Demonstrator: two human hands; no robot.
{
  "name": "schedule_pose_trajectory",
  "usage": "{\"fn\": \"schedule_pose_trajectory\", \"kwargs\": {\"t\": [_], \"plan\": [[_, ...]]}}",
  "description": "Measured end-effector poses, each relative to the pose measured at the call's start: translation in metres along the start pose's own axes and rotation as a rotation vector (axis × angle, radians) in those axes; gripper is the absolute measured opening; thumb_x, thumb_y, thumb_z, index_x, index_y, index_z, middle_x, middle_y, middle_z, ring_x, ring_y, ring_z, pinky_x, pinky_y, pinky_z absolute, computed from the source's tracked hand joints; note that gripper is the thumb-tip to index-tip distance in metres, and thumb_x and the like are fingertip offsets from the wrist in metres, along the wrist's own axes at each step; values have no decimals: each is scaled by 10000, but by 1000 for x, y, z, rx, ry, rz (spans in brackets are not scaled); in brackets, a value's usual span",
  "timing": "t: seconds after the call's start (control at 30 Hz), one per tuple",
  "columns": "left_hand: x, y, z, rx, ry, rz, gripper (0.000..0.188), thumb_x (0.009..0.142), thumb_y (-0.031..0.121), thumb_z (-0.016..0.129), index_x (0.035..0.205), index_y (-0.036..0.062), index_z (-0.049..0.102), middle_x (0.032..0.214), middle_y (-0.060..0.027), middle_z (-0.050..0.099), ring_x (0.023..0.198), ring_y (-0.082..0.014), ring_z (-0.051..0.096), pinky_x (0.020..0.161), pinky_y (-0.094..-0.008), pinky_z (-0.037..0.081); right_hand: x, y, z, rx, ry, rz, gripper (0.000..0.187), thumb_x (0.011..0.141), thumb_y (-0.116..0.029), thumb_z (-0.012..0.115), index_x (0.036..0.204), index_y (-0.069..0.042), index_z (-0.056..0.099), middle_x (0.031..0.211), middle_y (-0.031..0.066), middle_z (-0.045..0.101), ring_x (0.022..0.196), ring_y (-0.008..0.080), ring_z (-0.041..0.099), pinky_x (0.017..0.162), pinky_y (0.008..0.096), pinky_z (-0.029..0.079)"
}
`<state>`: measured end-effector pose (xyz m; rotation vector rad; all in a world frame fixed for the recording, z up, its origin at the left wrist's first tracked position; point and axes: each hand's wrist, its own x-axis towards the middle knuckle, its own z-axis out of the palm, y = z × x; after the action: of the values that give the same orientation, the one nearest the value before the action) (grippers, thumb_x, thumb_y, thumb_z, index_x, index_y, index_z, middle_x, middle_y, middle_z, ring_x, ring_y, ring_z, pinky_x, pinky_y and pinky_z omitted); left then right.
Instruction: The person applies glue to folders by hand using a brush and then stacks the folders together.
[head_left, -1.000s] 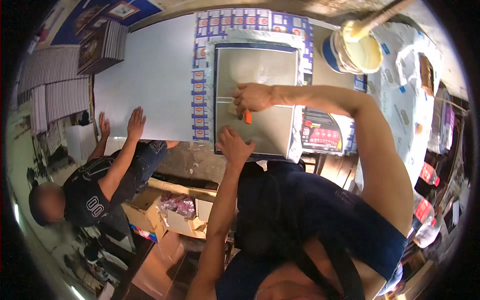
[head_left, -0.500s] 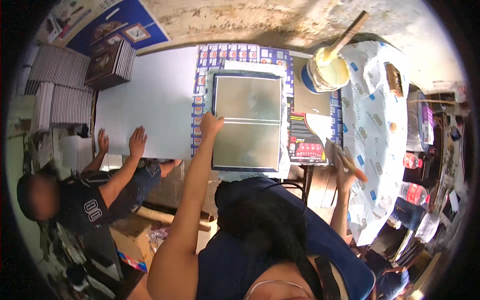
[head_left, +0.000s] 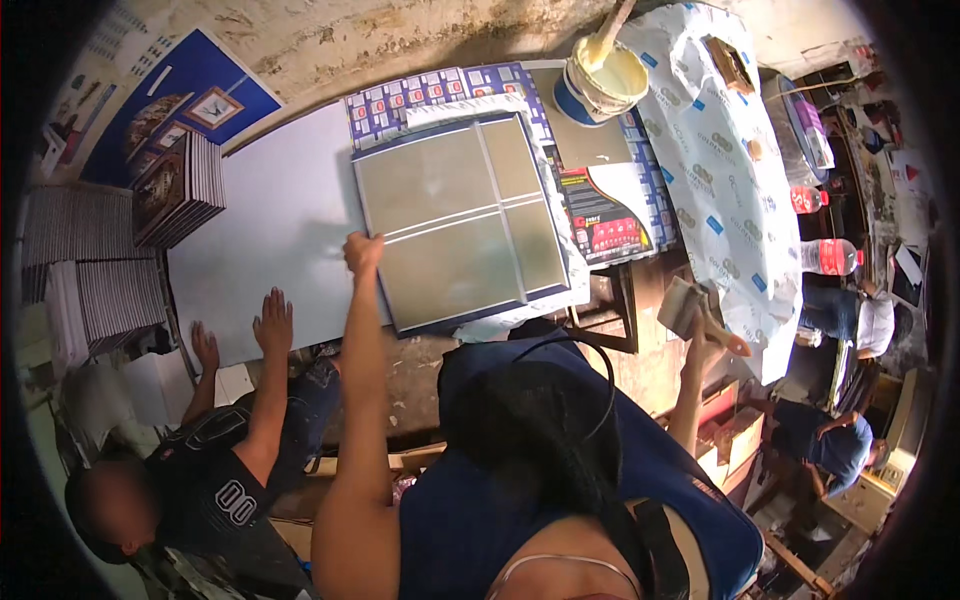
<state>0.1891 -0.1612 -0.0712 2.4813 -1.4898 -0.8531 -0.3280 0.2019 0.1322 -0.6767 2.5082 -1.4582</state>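
My left hand (head_left: 362, 254) has its fingers closed on the left edge of a greyish-brown board panel (head_left: 430, 190) with a dark blue border and pale strips crossing it. The panel sits turned at a slant over white sheeting and a blue printed sheet (head_left: 375, 125). Off the table's near edge, my right hand (head_left: 708, 345) grips a wide flat paintbrush (head_left: 680, 306) with an orange-tipped handle. Its bristles point up and left, apart from the panel. Beyond the panel to the right stands a white-and-blue bucket (head_left: 572, 102) of cream-coloured paste, with a stick in it.
At the left, a co-worker's hands (head_left: 272, 325) rest on the white tabletop (head_left: 260, 220). Stacked framed boards (head_left: 180, 190) stand behind them. White printed wrapping (head_left: 690, 140) covers the right side, with plastic bottles (head_left: 828, 257) beyond. Another person (head_left: 825, 435) is at lower right.
The panel's left edge has moved left with my left hand, and the panel now sits slanted and looks wider. My right hand still holds the brush, now away from the table's printed sheets.
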Motion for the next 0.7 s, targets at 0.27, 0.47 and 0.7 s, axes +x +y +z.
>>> {"fn": "schedule_pose_trajectory", "kwargs": {"t": [0.27, 0.47, 0.7], "plan": [[87, -172, -79, 22, 49, -138, 380, 777, 353, 663, 1014, 60, 708, 961, -193, 690, 987, -380, 647, 888, -479, 500, 62, -63, 28, 479, -92, 296, 235, 867, -278, 759, 924, -77, 651, 761, -51, 510, 591, 9, 383, 477, 210, 297], [77, -193, -107, 65, 391, -328, 442, 787, 378, 649, 1101, 69, 684, 1020, -203, 670, 1049, -379, 621, 905, -469, 488, 179, -156, 120, 262, -385, -129, 334, 908, -317, 703, 1010, -1, 664, 777, -23, 596, 616, 52, 486, 520, 215, 383], [34, -155, -90, -10, 467, 99, 487, 838, 253, 658, 1265, 30, 579, 1210, -210, 593, 1120, -363, 575, 939, -449, 467, 312, -204, 290, -121, -356, -609, 385, 855, -391, 704, 914, -10, 716, 848, 163, 725, 736, 251, 702, 687, 359, 539]]}}
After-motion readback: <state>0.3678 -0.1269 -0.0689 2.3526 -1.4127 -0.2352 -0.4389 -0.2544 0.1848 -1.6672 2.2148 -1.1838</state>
